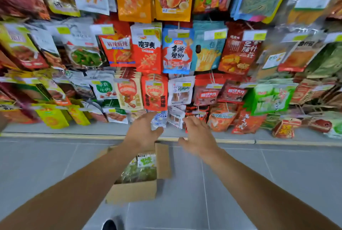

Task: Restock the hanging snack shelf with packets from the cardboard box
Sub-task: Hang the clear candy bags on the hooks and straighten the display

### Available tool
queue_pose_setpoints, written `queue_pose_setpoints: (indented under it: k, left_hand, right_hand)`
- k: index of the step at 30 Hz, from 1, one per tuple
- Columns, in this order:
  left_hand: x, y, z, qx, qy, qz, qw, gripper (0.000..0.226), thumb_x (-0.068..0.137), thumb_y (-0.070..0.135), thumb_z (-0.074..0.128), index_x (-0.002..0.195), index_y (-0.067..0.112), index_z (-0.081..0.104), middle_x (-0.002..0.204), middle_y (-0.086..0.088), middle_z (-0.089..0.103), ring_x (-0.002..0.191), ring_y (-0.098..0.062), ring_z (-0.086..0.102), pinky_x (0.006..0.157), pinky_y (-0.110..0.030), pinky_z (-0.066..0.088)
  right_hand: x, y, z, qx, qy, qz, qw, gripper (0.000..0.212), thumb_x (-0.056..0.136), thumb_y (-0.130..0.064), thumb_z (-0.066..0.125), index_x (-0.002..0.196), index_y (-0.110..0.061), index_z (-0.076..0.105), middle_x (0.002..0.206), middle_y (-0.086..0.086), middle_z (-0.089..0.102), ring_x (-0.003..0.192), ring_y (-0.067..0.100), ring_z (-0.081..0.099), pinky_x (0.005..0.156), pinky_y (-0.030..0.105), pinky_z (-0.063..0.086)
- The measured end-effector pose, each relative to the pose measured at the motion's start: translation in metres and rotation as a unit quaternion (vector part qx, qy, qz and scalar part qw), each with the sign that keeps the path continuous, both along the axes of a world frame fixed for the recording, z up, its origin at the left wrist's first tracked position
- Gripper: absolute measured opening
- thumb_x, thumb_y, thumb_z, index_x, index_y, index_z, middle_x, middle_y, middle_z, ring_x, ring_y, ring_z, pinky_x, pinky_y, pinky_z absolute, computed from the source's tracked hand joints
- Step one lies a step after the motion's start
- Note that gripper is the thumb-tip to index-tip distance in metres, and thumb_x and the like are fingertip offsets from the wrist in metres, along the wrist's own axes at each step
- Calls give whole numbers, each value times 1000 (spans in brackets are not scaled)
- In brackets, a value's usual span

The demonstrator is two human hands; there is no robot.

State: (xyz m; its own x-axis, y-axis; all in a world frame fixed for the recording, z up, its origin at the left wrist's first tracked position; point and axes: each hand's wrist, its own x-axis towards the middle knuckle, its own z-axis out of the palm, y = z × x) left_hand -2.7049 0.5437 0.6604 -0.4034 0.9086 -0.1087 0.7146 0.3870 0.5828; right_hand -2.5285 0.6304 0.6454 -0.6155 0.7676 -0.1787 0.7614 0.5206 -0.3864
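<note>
Packets [142, 169] in cardboard box [136, 190]: likely light, crinkly, slippery; best pinched by top header; left hand [143, 131], right hand [199, 137] grip open, empty.

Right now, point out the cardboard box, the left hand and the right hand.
cardboard box [135, 191]: head view, front outer wall.
left hand [141, 133]: head view, back of the hand.
right hand [199, 137]: head view, back of the hand.

- The single head camera looked forward and steeply down, wide-angled, close to the hanging snack shelf [177, 48].
- It stood above the cardboard box [137, 190] on the tiled floor [240, 183].
</note>
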Motion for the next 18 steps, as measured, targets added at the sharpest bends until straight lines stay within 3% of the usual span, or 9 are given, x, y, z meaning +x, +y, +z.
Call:
queue_pose_setpoints:
  k: [7,14,18]
  left_hand:
    - [-126,-58,-75,-67,-22,-1,997,67,91,40,63,150,21,38,152,0,43,135,-21,45,106,-30,38]
    - [-240,-96,-154,-110,-45,5,993,61,87,34,64,145,24,45,142,-1,55,126,-24,54,100,-31,44]
    - [-282,-114,-218,-162,-77,58,982,60,86,39,64,142,28,47,135,-1,60,121,-27,57,96,-34,48]
  right_hand:
    - [-124,-56,-73,-75,-43,-16,996,70,91,-36,59,153,-15,32,156,4,30,144,28,27,117,40,29]
    - [-225,-87,-136,-136,-97,-48,985,69,90,-36,60,149,-13,35,150,10,39,138,36,36,109,41,39]
    - [-267,-90,-193,-168,-125,-45,977,59,92,-35,59,143,-11,40,144,10,41,133,36,39,107,41,40]
